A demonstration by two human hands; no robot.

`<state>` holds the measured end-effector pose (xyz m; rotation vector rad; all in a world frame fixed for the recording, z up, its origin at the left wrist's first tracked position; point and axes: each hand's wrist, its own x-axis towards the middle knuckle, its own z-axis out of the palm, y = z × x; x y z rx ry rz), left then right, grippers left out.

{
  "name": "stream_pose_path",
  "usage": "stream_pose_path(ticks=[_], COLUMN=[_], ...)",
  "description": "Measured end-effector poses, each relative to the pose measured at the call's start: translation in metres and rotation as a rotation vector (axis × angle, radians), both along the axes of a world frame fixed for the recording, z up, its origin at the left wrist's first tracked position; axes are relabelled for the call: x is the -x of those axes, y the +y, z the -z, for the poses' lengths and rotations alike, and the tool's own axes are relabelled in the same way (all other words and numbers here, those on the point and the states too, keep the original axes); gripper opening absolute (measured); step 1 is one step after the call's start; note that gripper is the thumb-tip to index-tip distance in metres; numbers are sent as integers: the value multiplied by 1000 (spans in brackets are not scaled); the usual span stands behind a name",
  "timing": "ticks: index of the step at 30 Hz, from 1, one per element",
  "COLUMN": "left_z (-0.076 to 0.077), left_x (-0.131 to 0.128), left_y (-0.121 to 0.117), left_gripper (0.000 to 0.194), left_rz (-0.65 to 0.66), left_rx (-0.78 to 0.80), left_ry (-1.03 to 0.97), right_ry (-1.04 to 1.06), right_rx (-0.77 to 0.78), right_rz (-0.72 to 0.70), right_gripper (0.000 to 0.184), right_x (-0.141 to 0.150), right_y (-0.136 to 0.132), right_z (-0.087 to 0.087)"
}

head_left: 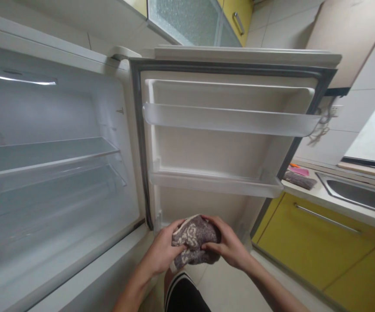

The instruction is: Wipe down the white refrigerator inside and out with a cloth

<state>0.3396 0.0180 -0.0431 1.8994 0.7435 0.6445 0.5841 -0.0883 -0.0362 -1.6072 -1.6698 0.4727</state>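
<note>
Both my hands hold a bunched grey and white patterned cloth [194,236] low in the picture, in front of the open fridge door [226,151]. My left hand [163,251] grips its left side with the fingers curled round it. My right hand [228,245] closes over its right side and top. The cloth hangs just below the door's lower shelf [216,184]. The upper door shelf [229,119] holds nothing that I can see.
The fridge interior [50,164] on the left stands open with a glass shelf [47,154]. To the right a counter [317,195] carries a dark cloth [299,179] and a steel sink [359,195], above yellow cabinets [320,242]. My knee [184,294] shows below.
</note>
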Motion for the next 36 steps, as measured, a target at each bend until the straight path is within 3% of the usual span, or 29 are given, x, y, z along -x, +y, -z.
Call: stream_pose_path(ticks=[2, 6, 9, 13, 16, 18, 19, 21, 23, 26, 29, 33, 36], left_z=[-18, -37, -41, -44, -44, -42, -42, -42, -44, -50, -55, -67, -79], left_x=[6, 5, 1, 9, 24, 34, 39, 46, 50, 47, 40, 31, 27], left_y=[-8, -30, -39, -39, -39, -38, -38, -38, -38, -40, -44, -49, -45], left_gripper=[80, 107, 79, 17, 21, 7, 17, 47, 54, 43, 32, 23, 31], left_rz=[91, 33, -19, -88, -91, -130, -147, -137, -113, -194, -315, -363, -429], left_rx=[49, -53, -72, -196, -346, -384, -402, -447, -505, -576, -522, -322, -237], left_ry=[-72, -69, -193, -314, -279, -241, -215, -144, -73, -64, -159, -253, -319], right_ry=[-103, -413, -481, -293, -213, -209, -211, -206, -201, -205, -197, -181, -158], right_rx=[-132, -265, -324, -226, -17, 93, 127, 159, 180, 176, 116, 77, 91], right_rz=[-22, -181, -215, -149, -249, -312, -335, -369, -384, -376, -381, -363, -189], right_gripper=[80, 86, 90, 83, 55, 55, 62, 73, 70, 46, 25, 23, 25], right_x=[4, 23, 37, 41, 40, 40, 40, 38, 36, 35, 35, 29, 11], right_y=[-12, -35, -38, -31, -30, -33, -35, -39, -41, -43, -46, -56, -59], right_z=[-14, -43, -53, -57, -67, -74, -76, -76, -73, -69, -66, -54, -48])
